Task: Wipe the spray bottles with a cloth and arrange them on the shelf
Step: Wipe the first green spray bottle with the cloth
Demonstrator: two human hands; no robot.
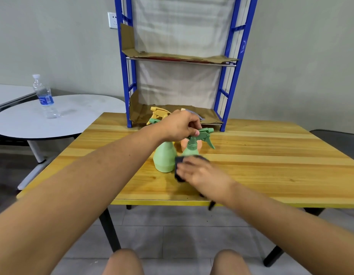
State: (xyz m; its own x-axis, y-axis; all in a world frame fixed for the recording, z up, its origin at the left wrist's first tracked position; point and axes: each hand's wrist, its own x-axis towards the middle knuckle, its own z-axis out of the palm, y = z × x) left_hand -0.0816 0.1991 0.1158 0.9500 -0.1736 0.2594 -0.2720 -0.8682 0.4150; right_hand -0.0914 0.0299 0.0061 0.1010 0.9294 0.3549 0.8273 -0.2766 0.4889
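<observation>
My left hand (pixel 180 124) grips the green trigger head of a green spray bottle (pixel 192 144) that stands on the wooden table (pixel 271 165). My right hand (pixel 200 172) holds a dark cloth (pixel 179 165) against the lower body of that bottle, which the hand and cloth hide. A second light green bottle (pixel 165 158) stands just to its left, touching or nearly so. An orange bottle (pixel 183 144) shows behind them. A yellow spray head (pixel 159 112) rises behind my left hand. A blue shelf (pixel 229 62) with cardboard liners stands at the table's back.
A round white table (pixel 73 118) on the left carries a clear water bottle (pixel 45 98). The shelf's lower cardboard level (pixel 144 114) lies just behind the bottles; its middle level (pixel 182 57) is higher up. My knees show at the bottom edge.
</observation>
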